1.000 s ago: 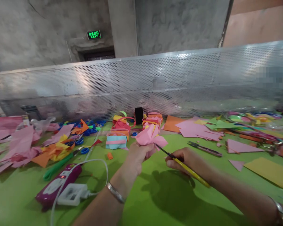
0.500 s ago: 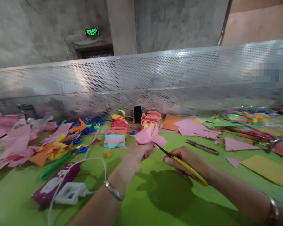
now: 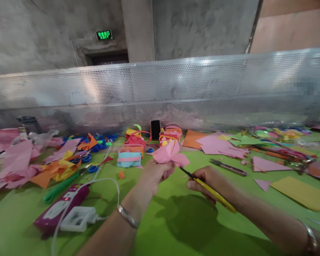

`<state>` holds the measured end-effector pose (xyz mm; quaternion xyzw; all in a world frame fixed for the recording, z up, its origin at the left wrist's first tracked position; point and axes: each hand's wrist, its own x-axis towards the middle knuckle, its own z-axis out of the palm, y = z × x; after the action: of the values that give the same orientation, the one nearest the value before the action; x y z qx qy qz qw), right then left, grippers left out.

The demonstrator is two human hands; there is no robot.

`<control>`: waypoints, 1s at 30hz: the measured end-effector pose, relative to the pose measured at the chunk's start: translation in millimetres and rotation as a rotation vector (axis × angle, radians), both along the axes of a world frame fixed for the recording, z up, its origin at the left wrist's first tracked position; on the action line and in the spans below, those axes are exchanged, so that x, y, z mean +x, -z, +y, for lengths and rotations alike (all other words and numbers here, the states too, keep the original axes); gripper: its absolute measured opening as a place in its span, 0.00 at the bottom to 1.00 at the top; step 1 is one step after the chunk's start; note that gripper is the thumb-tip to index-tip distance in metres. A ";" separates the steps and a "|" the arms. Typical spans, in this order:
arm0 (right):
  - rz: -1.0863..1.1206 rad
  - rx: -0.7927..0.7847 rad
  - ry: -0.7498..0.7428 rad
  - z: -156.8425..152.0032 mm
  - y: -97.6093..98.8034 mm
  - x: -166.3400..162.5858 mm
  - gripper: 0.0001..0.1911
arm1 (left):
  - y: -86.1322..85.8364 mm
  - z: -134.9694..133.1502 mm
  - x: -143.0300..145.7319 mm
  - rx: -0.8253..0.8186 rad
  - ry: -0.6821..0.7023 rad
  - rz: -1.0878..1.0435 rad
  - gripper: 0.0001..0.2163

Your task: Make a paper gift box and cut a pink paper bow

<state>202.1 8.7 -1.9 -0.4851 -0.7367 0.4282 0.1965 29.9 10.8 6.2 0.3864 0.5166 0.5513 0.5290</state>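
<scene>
Pink flower (image 3: 168, 153): up off the green worktop (image 3: 146, 231), there it was on my feed, midway between the side edges and a good way in from the near edge, with a broad shadow below.
Petals: thin paper by the look of them, so I judged the flower next to weightless, soft, hardly slippery and quick to crease; the gathered base looked the safe place to pinch, well clear of the petal rims.
Left hand (image 3: 152, 175): right on that spot! Thumb and fingers were closed around the base, the forearm slanting in from the near edge.
Yellow-handled tool (image 3: 220, 199): its dark tip reached in under the right-hand petal, touching as far as I could tell (whether it had scissor blades, I couldn't make out from my distant seat).
Right hand (image 3: 212, 178): fingers curled narrow about the tool, thumb toward the flower, forearm low and angled in from the near right corner.
Blue paper pouch (image 3: 129, 159): just left of the flower, toward the far edge, with neither hand on it.
</scene>
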 end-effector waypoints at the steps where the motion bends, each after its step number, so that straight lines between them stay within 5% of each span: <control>1: 0.009 -0.008 -0.006 0.3 1.0 0.1 0.20 | -0.4 -0.1 0.0 0.003 0.004 0.006 0.04; 30: -0.017 0.063 -0.095 -0.3 0.4 1.4 0.14 | 1.6 -0.4 -2.0 0.011 -0.001 0.042 0.08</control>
<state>203.5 8.4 -2.3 -0.4469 -0.7736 0.4096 0.1846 27.9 10.5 4.6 0.4005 0.5250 0.5461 0.5155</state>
